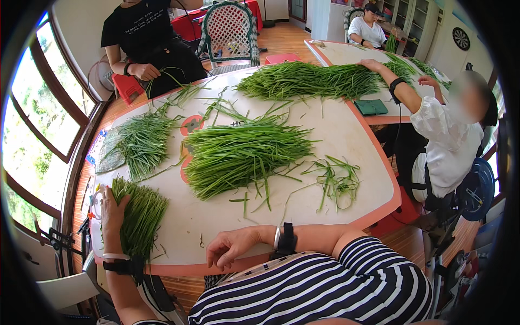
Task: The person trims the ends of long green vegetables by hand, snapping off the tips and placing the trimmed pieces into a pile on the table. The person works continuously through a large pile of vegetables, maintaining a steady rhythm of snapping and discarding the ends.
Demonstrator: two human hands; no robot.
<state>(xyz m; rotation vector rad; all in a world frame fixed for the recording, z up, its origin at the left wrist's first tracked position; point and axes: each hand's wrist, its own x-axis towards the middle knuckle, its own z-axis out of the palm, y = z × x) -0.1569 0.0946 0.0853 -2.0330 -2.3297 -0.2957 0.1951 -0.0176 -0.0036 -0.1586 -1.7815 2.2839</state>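
My left hand (113, 211) rests against the left side of a stack of green garlic chives (140, 219) near the table's left edge. Its thumb lies over the stalks and its fingers point away from me. My right hand (227, 248) hangs loosely bent over the table's front rim with nothing visible in it. A larger pile of chives (243, 156) lies before me in the middle of the white table (252, 227). Behind the left stack, another bunch of chives (146, 138) lies partly on a greyish mesh sheet (109, 152).
Loose leaves (337, 178) lie tangled at right. Across the table a standing person (146, 44) holds thin stalks. At right a seated person (451, 122) touches a long chive heap (308, 79); a green pouch (371, 107) lies nearby. Another person (367, 28) sits farther back.
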